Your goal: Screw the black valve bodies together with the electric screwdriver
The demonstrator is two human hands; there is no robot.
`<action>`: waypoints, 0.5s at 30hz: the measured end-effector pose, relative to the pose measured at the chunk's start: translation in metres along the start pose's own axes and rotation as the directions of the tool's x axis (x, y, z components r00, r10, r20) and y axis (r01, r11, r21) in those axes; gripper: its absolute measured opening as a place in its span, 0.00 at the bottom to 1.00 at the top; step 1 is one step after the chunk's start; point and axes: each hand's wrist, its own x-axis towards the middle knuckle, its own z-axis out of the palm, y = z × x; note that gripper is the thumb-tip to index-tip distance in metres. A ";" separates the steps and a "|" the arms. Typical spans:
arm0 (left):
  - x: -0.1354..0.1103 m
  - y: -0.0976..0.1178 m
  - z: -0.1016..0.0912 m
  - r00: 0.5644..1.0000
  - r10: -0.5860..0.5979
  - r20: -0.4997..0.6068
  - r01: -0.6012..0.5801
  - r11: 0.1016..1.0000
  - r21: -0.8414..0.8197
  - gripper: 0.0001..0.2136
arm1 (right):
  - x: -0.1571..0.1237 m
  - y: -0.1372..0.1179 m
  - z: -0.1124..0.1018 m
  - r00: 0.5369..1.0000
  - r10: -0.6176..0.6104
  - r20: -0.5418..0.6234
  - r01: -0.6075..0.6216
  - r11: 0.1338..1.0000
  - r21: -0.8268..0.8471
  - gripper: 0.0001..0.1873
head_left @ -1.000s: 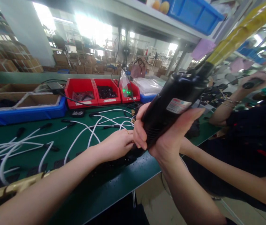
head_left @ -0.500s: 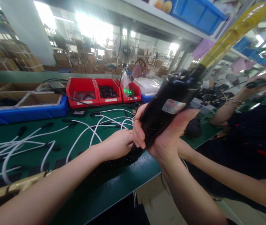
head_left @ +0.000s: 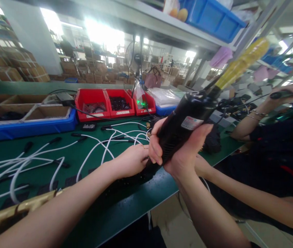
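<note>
My right hand (head_left: 177,148) is wrapped round the black body of an electric screwdriver (head_left: 185,120), its yellow-wrapped cord end tilted up to the right and its tip pointing down toward the bench. Close beside the tool's lower end is my left hand (head_left: 133,160), fingers bent and pressed together against a dark part. What those fingers hold is mostly hidden behind my right hand. Small dark bits lie scattered on the green bench top (head_left: 136,199) below. Several white cables (head_left: 94,151) with black ends are spread out beyond my left arm.
Red bins (head_left: 120,103) with small dark parts stand along the back, beside a blue divided tray (head_left: 27,127). Overhead is a shelf carrying a blue crate (head_left: 210,17). A co-worker's arm (head_left: 244,124) is at the right. A gold-coloured object (head_left: 19,210) lies at lower left.
The screwdriver's upper end has dropped slightly and shifted left in view. My left hand stays at its lower end. The whole scene sits a little lower in the picture.
</note>
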 end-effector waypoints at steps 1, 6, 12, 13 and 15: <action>-0.001 0.003 -0.002 1.000 0.005 0.009 -0.005 1.000 0.002 0.11 | 0.000 -0.005 0.000 1.000 -0.016 -0.004 0.016 1.000 -0.003 0.39; -0.022 0.020 -0.015 0.998 -0.050 -0.037 0.051 0.998 0.031 0.10 | -0.001 -0.016 0.002 0.998 -0.056 0.011 0.056 0.997 0.043 0.37; -0.048 0.025 -0.017 0.969 -0.249 0.001 0.247 0.964 0.102 0.06 | -0.002 -0.005 0.010 1.000 -0.009 0.012 0.008 0.999 0.038 0.37; -0.049 0.024 -0.016 0.970 -0.244 0.002 0.243 0.965 0.099 0.05 | -0.002 -0.005 0.011 1.000 0.013 0.018 -0.013 0.999 0.043 0.37; -0.050 0.021 -0.013 0.975 -0.220 -0.011 0.220 0.971 0.091 0.05 | -0.002 -0.005 0.013 0.998 0.065 0.026 -0.064 0.997 -0.032 0.37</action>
